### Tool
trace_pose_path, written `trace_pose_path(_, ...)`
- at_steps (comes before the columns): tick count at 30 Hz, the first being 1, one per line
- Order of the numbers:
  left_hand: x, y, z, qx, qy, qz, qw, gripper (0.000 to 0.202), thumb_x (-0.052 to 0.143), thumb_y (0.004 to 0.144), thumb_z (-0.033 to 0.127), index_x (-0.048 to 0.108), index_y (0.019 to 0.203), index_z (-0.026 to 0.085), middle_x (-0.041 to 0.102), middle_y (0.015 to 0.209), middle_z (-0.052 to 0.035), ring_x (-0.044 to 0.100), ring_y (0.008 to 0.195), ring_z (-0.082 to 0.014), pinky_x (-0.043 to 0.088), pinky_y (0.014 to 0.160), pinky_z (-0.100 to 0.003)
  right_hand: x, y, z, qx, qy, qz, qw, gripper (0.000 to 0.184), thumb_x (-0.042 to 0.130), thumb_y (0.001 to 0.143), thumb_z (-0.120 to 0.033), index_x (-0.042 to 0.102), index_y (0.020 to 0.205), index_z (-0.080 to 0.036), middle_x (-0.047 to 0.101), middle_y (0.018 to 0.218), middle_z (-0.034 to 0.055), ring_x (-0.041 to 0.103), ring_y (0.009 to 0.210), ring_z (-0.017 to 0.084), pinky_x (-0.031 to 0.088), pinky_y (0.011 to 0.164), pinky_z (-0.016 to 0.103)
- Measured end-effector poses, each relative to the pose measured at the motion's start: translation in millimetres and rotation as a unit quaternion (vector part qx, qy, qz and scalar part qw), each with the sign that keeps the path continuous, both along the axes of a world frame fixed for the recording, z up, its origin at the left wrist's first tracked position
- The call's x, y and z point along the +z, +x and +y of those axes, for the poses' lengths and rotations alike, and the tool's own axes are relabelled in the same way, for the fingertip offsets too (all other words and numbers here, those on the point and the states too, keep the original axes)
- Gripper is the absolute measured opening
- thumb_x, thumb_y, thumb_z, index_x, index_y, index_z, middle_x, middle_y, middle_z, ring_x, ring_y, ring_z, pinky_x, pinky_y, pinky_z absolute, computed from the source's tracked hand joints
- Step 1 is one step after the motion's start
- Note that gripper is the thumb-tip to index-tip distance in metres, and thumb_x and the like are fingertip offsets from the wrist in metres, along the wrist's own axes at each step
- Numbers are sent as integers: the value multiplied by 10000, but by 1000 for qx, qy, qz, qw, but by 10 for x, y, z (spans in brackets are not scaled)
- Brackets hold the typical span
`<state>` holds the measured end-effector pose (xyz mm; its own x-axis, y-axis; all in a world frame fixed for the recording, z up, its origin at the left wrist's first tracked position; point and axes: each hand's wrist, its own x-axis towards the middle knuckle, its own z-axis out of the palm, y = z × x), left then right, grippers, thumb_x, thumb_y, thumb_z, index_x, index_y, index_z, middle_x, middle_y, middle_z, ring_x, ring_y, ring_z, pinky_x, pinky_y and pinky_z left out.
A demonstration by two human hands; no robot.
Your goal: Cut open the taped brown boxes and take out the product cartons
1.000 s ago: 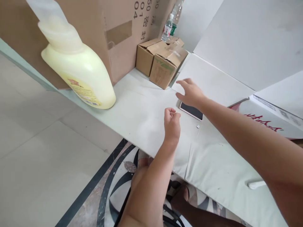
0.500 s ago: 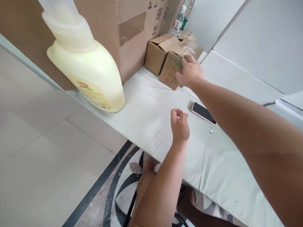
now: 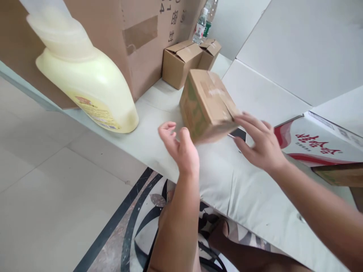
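A small taped cardboard box [image 3: 211, 104] with green print on its side is tilted over the white-covered table in the head view. My right hand [image 3: 259, 141] grips it at its near right end, fingers against the top edge and thumb lower down. My left hand [image 3: 181, 147] is open, palm turned up and fingers loosely curled, close to the printed side of the box. Whether it touches the box I cannot tell. Partly hidden behind the box and my right hand is a phone [image 3: 240, 134], lying on the table.
At the left table edge stands a large pale-yellow pump bottle [image 3: 96, 83], before a big carton [image 3: 141, 53]. Two more small boxes [image 3: 181, 62] and plastic bottles [image 3: 200, 26] are farther back. A white-and-red printed box [image 3: 320, 139] is at the right.
The green-printed box has come away from the other small boxes, toward me, with my right hand on it. My left hand has opened from a loose fist. The view has shifted right.
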<state>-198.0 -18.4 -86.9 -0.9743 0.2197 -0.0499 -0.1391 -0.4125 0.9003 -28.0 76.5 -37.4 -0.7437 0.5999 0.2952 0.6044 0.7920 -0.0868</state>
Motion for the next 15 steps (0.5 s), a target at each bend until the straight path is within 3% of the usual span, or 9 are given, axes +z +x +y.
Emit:
trace_pose_path(2, 3, -47, -54, 4, -16, 65, 998, 208, 591, 824, 97, 560, 978, 234, 556, 1083, -27, 542, 1115, -190, 410, 1058, -337, -170, 687, -349, -84, 9, 71, 994, 493, 522, 960, -477, 577, 1428, -331, 621, 1494, 99, 504, 1507, 324, 418, 1223, 593)
trace_pose_path(4, -2, -49, -75, -89, -27, 129, 987, 201, 663, 835, 155, 628, 1016, 235, 611, 1178, -45, 564, 1210, -227, 434, 1102, -374, -416, 1370, -668, -230, 2, 149, 962, 497, 549, 939, -516, 561, 1428, -430, 606, 1505, 65, 536, 1473, 330, 426, 1221, 631)
trace_pose_path(8, 8, 106, -26, -324, -41, 209, 922, 131, 719, 835, 158, 762, 941, 221, 718, 1155, -60, 652, 1164, -242, 506, 1057, -370, -908, 2444, -1154, -514, -93, 206, 827, 458, 503, 855, -603, 604, 1297, -535, 617, 1447, 79, 584, 1379, 409, 477, 1103, 706)
trace_pose_path(10, 24, 258, 28, -393, -58, 205, 895, 179, 731, 816, 130, 790, 958, 222, 733, 1076, -57, 674, 1049, -219, 537, 951, -329, -1054, 2768, -1272, -578, -93, 204, 784, 431, 493, 831, -603, 637, 1224, -500, 625, 1395, 118, 565, 1381, 434, 473, 1083, 718)
trace_pose_path(13, 31, 557, 129, -457, -76, 203, 863, 299, 765, 758, 138, 813, 1034, 242, 723, 1079, -55, 645, 928, -199, 513, 759, -275, -1163, 3061, -1230, -600, -104, 210, 765, 469, 515, 802, -592, 675, 1195, -392, 622, 1324, 172, 528, 1415, 426, 458, 1133, 675)
trace_pose_path(15, 9, 788, 192, -483, -77, 222, 843, 343, 765, 732, 172, 825, 1057, 264, 700, 1106, -50, 620, 893, -192, 488, 718, -270, -1211, 3191, -1096, -606, -132, 212, 755, 553, 508, 783, -570, 693, 1211, -272, 627, 1247, 183, 564, 1355, 412, 454, 1153, 648)
